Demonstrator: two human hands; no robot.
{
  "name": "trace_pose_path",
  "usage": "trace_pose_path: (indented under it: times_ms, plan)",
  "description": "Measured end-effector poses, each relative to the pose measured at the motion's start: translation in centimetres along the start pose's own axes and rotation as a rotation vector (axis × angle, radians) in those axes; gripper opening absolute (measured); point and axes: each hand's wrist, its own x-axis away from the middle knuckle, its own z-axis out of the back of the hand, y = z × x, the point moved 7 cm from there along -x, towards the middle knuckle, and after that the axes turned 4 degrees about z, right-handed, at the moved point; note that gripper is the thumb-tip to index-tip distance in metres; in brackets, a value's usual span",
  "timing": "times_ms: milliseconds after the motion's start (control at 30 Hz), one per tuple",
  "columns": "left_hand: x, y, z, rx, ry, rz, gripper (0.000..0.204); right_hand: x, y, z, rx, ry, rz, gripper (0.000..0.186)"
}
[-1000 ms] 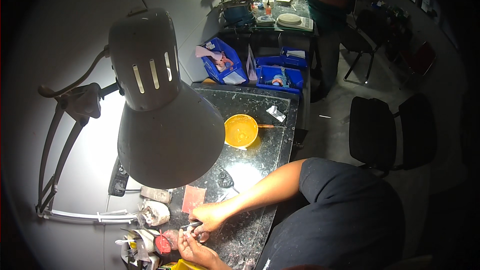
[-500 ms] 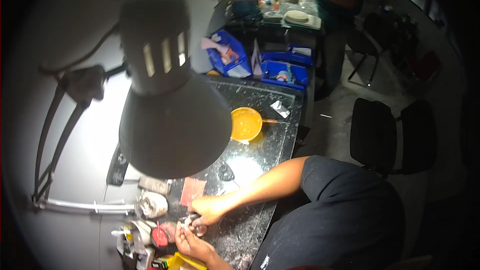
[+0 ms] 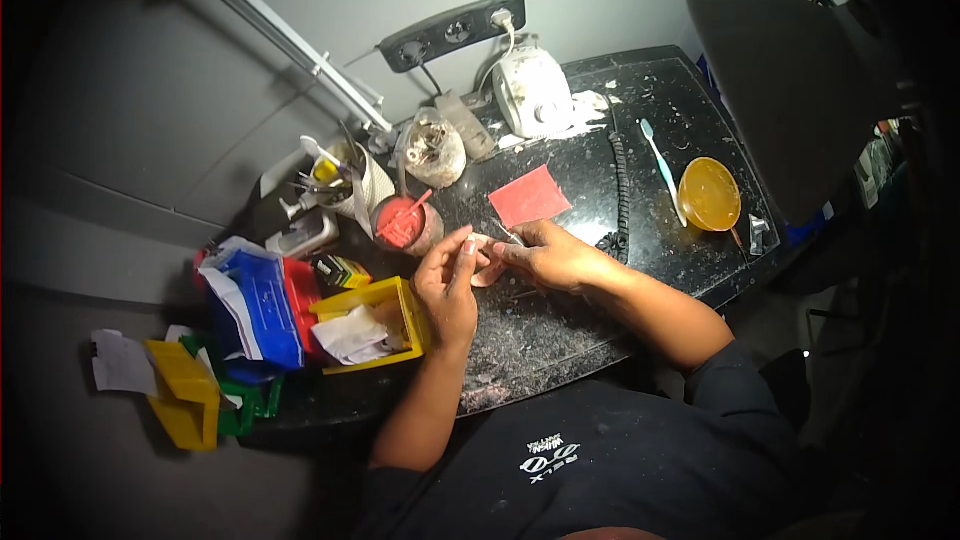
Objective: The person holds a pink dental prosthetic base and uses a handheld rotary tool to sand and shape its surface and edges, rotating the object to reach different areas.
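My left hand (image 3: 446, 288) is closed with thumb and fingertips pinched on a small pale pinkish piece (image 3: 487, 276), mostly hidden by the fingers. Against it, my right hand (image 3: 553, 259) is closed round a thin metal tool (image 3: 513, 235), of which only a short bright stretch shows. The two hands meet over the near side of the dark, speckled worktop (image 3: 545, 345). Just beyond them lies a flat pink-red sheet (image 3: 530, 197). A round jar of red sticks (image 3: 405, 225) stands to the left of the sheet, close to my left fingertips.
A yellow bin (image 3: 408, 325) with papers sits beside my left forearm, with blue bin (image 3: 262, 305) farther left. A yellow bowl (image 3: 710, 194) and toothbrush (image 3: 662, 172) lie right. Behind stand a dusty white device (image 3: 532, 90) and cluttered jar (image 3: 434, 150). A dark lamp shade (image 3: 770, 90) hangs at right.
The view has swung down and left, so the hands now sit mid-picture and the lamp shade at the right edge. Both hands stay together, holding their things.
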Motion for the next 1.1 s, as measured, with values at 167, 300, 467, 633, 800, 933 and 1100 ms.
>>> trace_pose_path:
  times_ms: [167, 300, 467, 633, 800, 933, 1100]
  plan:
    - [0.3, -0.1, -0.5, 0.078, 0.011, 0.070, 0.022, 0.2, 0.8, -1.9, -0.203, -0.113, -0.070, 0.051]
    - [0.5, -0.6, -0.9, 0.208, -0.026, 0.111, 0.012, 0.8, 0.4, -2.4, -0.204, -0.138, -0.116, 0.056]
    - [0.5, -1.3, -0.8, 0.224, -0.042, 0.092, 0.009, 0.8, 0.8, -2.4, -0.196, -0.119, -0.131, 0.055]
    - [0.7, -1.2, -1.0, 0.223, -0.078, 0.111, 0.008, 0.8, 0.8, -2.4, -0.235, -0.128, -0.137, 0.053]
    - [0.6, -1.2, -0.9, 0.185, -0.083, 0.070, 0.009, 0.8, 0.8, -2.6, -0.212, -0.124, -0.147, 0.053]
    - [0.7, -1.3, -0.7, 0.134, -0.077, 0.072, 0.009, 0.7, 1.0, -2.6, -0.209, -0.132, -0.141, 0.054]
    - [0.8, -1.0, -0.9, 0.170, -0.084, 0.071, 0.007, 0.8, 1.1, -2.5, -0.209, -0.104, -0.165, 0.054]
